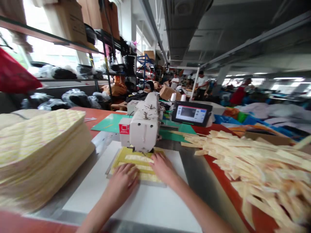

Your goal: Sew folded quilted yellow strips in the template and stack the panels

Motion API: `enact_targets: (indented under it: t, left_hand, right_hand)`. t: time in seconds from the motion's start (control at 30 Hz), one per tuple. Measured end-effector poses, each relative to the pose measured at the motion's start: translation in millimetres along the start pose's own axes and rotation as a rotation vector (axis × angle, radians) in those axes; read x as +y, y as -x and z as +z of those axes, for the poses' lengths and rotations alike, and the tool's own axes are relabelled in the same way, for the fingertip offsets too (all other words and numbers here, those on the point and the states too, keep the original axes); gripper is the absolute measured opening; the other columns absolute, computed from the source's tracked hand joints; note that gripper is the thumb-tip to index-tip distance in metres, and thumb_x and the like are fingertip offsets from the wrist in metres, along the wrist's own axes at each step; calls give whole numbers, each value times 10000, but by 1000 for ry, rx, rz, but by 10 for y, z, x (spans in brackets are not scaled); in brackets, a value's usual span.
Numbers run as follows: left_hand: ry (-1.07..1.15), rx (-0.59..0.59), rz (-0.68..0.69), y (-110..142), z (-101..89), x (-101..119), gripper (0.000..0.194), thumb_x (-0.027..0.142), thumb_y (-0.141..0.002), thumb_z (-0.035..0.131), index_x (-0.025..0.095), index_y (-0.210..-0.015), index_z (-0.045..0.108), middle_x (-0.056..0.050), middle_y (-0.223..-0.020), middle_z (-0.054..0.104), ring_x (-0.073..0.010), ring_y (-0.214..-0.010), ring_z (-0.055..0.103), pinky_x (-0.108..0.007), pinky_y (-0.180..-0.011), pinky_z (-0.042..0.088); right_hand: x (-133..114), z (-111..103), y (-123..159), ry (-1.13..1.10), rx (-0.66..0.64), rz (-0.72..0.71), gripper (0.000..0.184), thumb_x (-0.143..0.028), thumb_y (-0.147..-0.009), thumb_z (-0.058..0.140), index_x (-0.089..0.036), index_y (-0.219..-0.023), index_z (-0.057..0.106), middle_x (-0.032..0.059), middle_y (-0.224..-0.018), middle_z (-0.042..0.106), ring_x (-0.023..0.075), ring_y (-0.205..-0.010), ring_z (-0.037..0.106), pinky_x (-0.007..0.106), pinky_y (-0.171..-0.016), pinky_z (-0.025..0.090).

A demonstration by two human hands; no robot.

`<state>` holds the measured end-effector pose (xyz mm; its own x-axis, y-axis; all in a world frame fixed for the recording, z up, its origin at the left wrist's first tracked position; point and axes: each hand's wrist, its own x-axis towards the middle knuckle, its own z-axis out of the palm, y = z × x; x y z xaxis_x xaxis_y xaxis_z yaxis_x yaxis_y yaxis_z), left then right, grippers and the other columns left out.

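Observation:
A yellow slotted sewing template (119, 158) lies under the head of a white sewing machine (145, 129), with pale quilted fabric (138, 158) showing through its slots. My left hand (125, 178) rests palm down on the template's near left part, fingers stretched out and lying flat. My right hand (161, 166) lies on its right side, close to the machine's needle area, with the fingers extended over the fabric. Beneath the template is a white board (89, 191) on the metal work surface. The needle itself is hidden behind the machine head.
A tall stack of pale yellow quilted fabric (43, 142) stands at left. Many loose cream strips (255, 158) are heaped at right. Behind the machine are a control screen (191, 113) and thread cones (173, 97). Shelves with boxes (65, 26) line the left; people stand farther back.

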<state>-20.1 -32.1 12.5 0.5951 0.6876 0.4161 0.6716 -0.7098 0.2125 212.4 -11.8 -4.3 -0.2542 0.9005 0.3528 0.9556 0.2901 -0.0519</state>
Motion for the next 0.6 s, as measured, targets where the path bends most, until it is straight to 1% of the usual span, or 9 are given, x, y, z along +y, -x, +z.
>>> enact_targets:
  t: [0.03, 0.13, 0.2, 0.27, 0.37, 0.47, 0.5, 0.57, 0.6]
  left_hand:
    - [13, -10, -20, 7, -32, 47, 198, 244, -990, 544, 253, -1120, 692, -86, -1156, 714, -298, -1077, 671, -501, -930, 569]
    - [65, -12, -65, 17, -88, 112, 206, 250, -1000, 540, 257, -1154, 676, -85, -1179, 695, -282, -1068, 663, -482, -938, 564]
    - [106, 4, -79, 17, -111, 121, 229, 239, -1005, 532, 257, -1197, 656, -88, -1215, 681, -272, -1082, 658, -466, -955, 563]
    - [151, 29, -70, 0, -123, 132, 303, 188, -1000, 520, 250, -1283, 608, -99, -1297, 648, -265, -1140, 644, -453, -995, 556]
    - [241, 90, -7, -63, -113, 175, 440, 124, -998, 489, 248, -1420, 499, -115, -1400, 592, -256, -1257, 594, -439, -1071, 525]
    - [375, 197, 39, -125, -75, 224, 440, 132, -1013, 490, 244, -1438, 469, -124, -1361, 610, -236, -1254, 596, -399, -1056, 531]
    - [416, 241, 40, -133, -60, 231, 413, 141, -1019, 495, 241, -1420, 483, -124, -1339, 620, -230, -1236, 607, -385, -1039, 536]
    - [484, 324, 14, -126, -28, 218, 340, 157, -1028, 505, 236, -1358, 536, -115, -1278, 649, -215, -1175, 638, -352, -996, 545]
    - [514, 355, -14, -111, -12, 200, 297, 167, -1029, 517, 234, -1314, 570, -103, -1226, 671, -204, -1123, 658, -331, -966, 549]
  right_hand:
    - [-52, 21, -23, -11, 3, -24, 126, -122, -949, 598, -144, -1057, 658, 146, -1050, 693, 311, -1008, 654, 440, -857, 541]
    - [-160, 54, -61, 8, 28, -89, 310, 36, -903, 481, -162, -1067, 654, 149, -1039, 689, 312, -976, 669, 436, -811, 554]
    - [-188, 44, -38, 38, 62, -124, 364, 67, -880, 449, -183, -1057, 647, 125, -1004, 686, 285, -883, 688, 391, -728, 561]
    - [-200, 9, 21, -9, 110, -166, 366, 53, -891, 436, -209, -1054, 634, 94, -982, 681, 250, -810, 695, 350, -671, 559]
    - [-231, -85, 122, -330, 230, -216, 300, -29, -945, 444, -239, -1074, 615, 77, -1033, 684, 239, -918, 705, 336, -775, 581]
    - [-282, -179, 163, -700, 332, -143, 192, -120, -950, 529, -255, -1034, 637, 56, -1031, 712, 228, -974, 705, 323, -867, 573]
    - [-300, -194, 157, -807, 327, -88, 151, -153, -942, 567, -253, -1022, 649, 50, -1011, 723, 223, -952, 711, 311, -857, 575]
    - [-334, -186, 121, -1016, 257, 27, 86, -255, -932, 643, -239, -1014, 663, 50, -972, 738, 217, -901, 722, 294, -815, 583]
    - [-351, -164, 97, -1109, 206, 70, 124, -318, -925, 672, -231, -1014, 667, 52, -952, 741, 217, -884, 724, 290, -799, 585]
